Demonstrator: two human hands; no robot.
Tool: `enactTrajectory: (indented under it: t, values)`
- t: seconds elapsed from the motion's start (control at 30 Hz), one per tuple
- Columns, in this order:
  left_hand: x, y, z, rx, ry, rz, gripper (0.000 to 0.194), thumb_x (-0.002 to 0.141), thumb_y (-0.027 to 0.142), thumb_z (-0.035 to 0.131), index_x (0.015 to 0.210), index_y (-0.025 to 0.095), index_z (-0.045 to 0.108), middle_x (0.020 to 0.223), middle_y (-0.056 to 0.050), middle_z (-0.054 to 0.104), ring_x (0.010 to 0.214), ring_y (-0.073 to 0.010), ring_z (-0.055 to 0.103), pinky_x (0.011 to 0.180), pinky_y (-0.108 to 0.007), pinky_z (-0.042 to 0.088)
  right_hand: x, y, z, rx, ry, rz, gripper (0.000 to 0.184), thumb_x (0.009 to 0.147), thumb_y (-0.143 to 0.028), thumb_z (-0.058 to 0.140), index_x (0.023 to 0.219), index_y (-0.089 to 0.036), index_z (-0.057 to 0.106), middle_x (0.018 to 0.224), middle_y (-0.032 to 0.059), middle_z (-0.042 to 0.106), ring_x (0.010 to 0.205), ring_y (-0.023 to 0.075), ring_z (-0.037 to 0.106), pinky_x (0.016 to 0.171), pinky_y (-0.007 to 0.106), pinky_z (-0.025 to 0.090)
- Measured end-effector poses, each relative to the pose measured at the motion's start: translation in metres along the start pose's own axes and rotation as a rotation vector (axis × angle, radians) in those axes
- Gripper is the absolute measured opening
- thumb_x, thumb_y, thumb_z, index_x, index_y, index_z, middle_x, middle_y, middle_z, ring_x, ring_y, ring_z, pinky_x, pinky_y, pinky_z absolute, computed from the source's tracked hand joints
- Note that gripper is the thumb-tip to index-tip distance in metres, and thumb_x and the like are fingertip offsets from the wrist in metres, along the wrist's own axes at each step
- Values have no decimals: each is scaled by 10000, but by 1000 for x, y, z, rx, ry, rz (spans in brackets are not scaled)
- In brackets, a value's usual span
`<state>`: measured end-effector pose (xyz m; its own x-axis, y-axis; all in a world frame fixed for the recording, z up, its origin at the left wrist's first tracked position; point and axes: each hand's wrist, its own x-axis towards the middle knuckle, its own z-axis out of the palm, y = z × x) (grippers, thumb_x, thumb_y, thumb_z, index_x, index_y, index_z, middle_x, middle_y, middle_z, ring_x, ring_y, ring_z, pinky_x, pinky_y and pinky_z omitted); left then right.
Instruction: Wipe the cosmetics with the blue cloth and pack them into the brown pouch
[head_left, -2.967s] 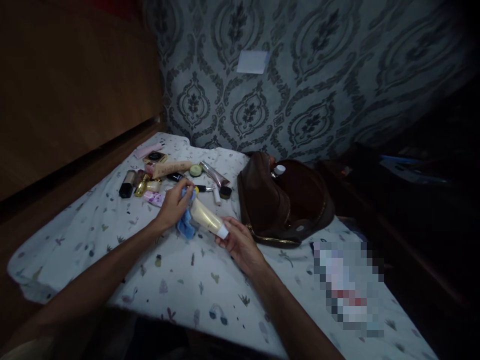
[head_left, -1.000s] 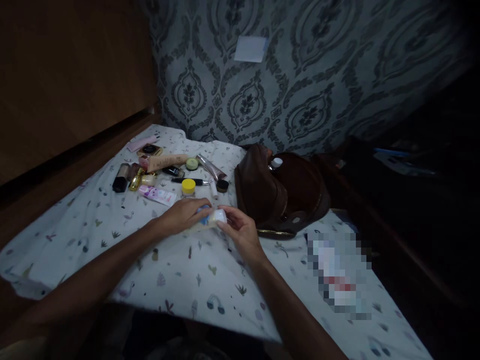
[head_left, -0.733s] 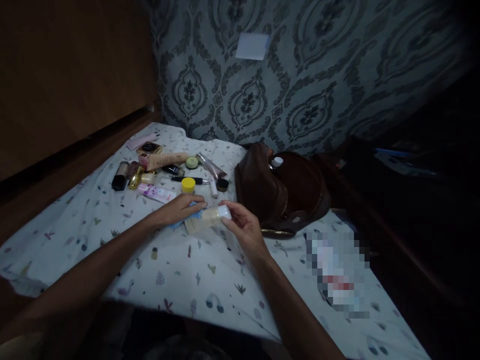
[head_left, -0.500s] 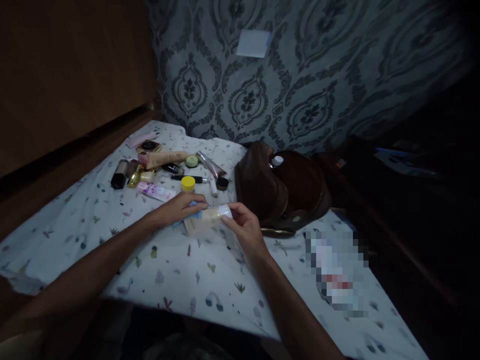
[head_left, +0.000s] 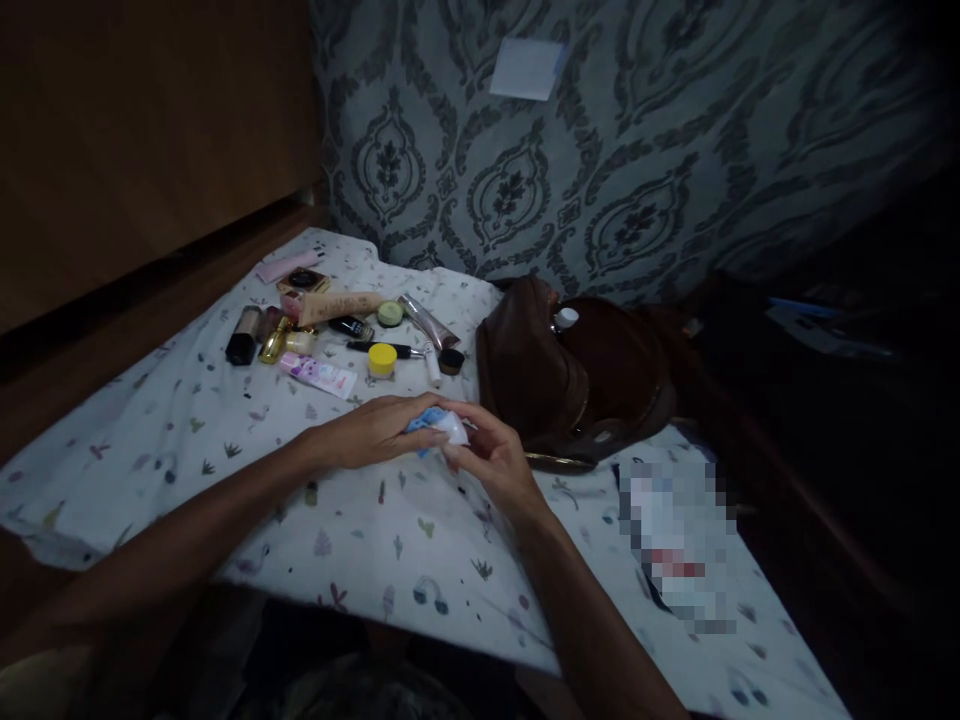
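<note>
My left hand [head_left: 375, 432] lies curled over a blue cloth [head_left: 424, 420] and most of a cream tube, above the patterned sheet [head_left: 375, 540]. My right hand [head_left: 491, 458] pinches the tube's white cap [head_left: 454, 429] between thumb and fingers. The two hands meet at the cap, and the tube's body is hidden under my left palm. Just right of my hands a brown bag [head_left: 577, 385] lies open with a white-capped bottle [head_left: 565, 319] sticking out.
Several cosmetics are scattered at the back left: a yellow-lidded jar [head_left: 382, 359], a pink tube [head_left: 319, 374], a beige tube [head_left: 341, 305], a black bottle [head_left: 241, 338]. A blurred flat item [head_left: 679, 540] lies at the right. A wooden panel [head_left: 142, 150] rises on the left, patterned wallpaper [head_left: 600, 170] behind.
My left hand has slid along the tube with the cloth toward the cap and now covers the tube's body. The right hand keeps hold of the cap. The view shifted slightly.
</note>
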<state>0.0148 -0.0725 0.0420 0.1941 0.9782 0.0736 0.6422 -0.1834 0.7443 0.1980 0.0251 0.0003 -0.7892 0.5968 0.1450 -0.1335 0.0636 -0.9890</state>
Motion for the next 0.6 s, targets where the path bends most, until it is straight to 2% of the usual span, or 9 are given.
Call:
enactTrajectory:
  t: [0.13, 0.27, 0.37, 0.47, 0.6]
  values:
    - [2, -9, -7, -36, -153, -30, 403, 926, 526, 544, 1149, 193, 575, 1070, -74, 676, 961, -251, 634, 791, -301, 447, 3, 2, 0, 16, 107, 56, 429, 709, -414, 831, 1083, -243, 709, 910, 21, 681, 647, 131, 567, 562, 265, 479]
    - [5, -20, -7, -159, -245, -7, 445, 791, 457, 734, 1119, 197, 581, 1022, -32, 660, 925, -224, 616, 756, -264, 443, 6, 10, 1, 103, 200, 102, 524, 609, -407, 887, 1058, -226, 686, 875, 6, 675, 682, 136, 585, 577, 251, 488]
    - [7, -28, -7, -213, -258, -6, 575, 664, 388, 838, 1135, 194, 570, 1013, -19, 644, 920, -221, 600, 760, -265, 449, 7, 17, 4, 165, 229, 189, 468, 585, -451, 899, 920, -188, 705, 798, 5, 690, 687, 144, 602, 646, 272, 511]
    - [8, -35, -4, -236, -247, -33, 613, 634, 384, 856, 1133, 200, 552, 1037, -19, 636, 959, -228, 595, 781, -272, 445, 7, 19, 10, 218, 223, 230, 437, 602, -497, 888, 844, -172, 726, 739, 13, 701, 687, 157, 619, 720, 306, 530]
    - [9, -37, 7, -192, -112, -90, 611, 643, 473, 848, 1085, 211, 519, 986, -3, 633, 927, -226, 599, 727, -270, 424, 8, 16, 17, 332, 187, 226, 416, 666, -527, 848, 867, -179, 741, 881, 56, 750, 833, 214, 682, 831, 368, 551]
